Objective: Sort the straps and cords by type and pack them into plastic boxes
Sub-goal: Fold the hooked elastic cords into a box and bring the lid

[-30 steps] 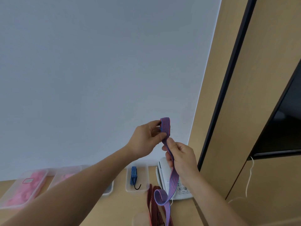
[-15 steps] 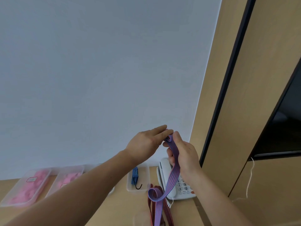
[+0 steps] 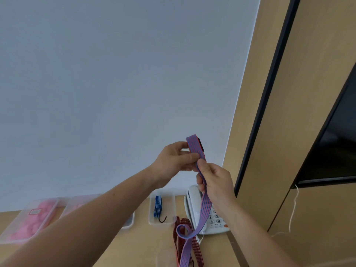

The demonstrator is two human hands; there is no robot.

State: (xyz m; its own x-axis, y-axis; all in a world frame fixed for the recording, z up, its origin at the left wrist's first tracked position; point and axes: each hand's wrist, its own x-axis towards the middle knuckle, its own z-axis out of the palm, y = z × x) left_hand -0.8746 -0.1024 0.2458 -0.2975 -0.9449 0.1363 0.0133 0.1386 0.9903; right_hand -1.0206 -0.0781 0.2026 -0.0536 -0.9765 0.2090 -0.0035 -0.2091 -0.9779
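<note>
The left hand is pinching the folded top of a purple strap with red stripes between thumb and fingers, holding it up in front of the white wall. Just below and to the right, the right hand is gripping the same strap, its fingers curled round it. The rest is hanging down and looping onto the wooden table, over a red and black striped strap lying there. At the far edge, a clear plastic box is holding a folded blue striped strap with a black hook. A white telephone is sitting to its right. Far left, a lidded box is holding pink items.
</note>
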